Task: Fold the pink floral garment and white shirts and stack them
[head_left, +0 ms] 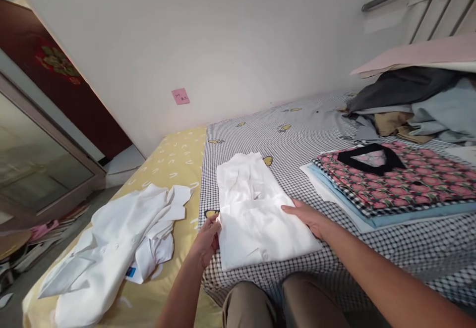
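A white shirt [266, 231] lies partly folded on the checked bedsheet in front of me, its lower part turned up over the rest. My left hand [208, 236] pinches the shirt's left edge at the fold. On the opposite side, my right hand [307, 216] grips the right edge, fingertips on top of the cloth and the thumb side partly hidden. Left of my left hand, a crumpled white buttoned shirt [119, 248] with a small blue label rests on the yellow part of the bed.
To the right, a stack of folded clothes has a pink patterned garment [420, 182] on top. Behind it, a heap of grey, brown and blue clothes [409, 102] lies under a pink sheet-like piece [427, 55]. A wall [241, 45] runs along the far side.
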Demonstrator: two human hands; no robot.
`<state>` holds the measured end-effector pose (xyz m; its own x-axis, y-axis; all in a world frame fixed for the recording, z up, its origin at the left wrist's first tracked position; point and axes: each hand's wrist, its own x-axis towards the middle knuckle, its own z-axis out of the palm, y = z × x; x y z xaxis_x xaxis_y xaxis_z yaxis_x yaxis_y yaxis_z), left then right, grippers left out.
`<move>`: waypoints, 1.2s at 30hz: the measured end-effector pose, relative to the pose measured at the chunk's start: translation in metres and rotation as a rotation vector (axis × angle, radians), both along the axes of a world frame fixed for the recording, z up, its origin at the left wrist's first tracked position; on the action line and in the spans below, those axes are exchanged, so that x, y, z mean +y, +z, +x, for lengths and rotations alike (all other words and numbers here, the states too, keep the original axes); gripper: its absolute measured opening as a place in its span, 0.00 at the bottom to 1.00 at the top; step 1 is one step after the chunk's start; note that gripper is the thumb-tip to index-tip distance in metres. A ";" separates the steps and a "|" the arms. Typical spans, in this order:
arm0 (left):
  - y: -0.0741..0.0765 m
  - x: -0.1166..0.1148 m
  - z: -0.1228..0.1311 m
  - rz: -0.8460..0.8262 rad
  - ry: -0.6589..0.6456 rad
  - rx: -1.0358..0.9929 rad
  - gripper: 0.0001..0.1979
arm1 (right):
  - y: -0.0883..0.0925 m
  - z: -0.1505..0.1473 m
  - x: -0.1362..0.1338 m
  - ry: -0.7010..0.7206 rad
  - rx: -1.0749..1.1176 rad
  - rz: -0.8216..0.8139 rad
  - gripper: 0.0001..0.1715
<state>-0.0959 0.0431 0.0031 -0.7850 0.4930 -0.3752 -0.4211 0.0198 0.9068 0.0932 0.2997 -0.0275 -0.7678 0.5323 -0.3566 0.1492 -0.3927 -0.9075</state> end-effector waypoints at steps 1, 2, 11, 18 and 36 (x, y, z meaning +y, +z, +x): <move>0.000 -0.001 0.001 -0.003 -0.014 0.016 0.24 | -0.003 0.001 -0.001 -0.014 0.003 0.014 0.25; -0.001 -0.002 0.001 -0.015 -0.024 0.035 0.25 | -0.006 0.002 -0.003 -0.032 0.007 0.027 0.25; -0.019 0.023 -0.001 -0.327 0.111 0.356 0.13 | 0.003 -0.002 -0.013 -0.346 -0.156 1.172 0.30; -0.003 0.032 0.009 -0.522 0.126 0.632 0.18 | -0.014 -0.018 -0.036 0.220 -0.155 1.667 0.25; 0.036 0.024 0.020 -0.931 -0.474 1.570 0.12 | -0.019 -0.030 -0.031 0.237 -0.216 1.596 0.25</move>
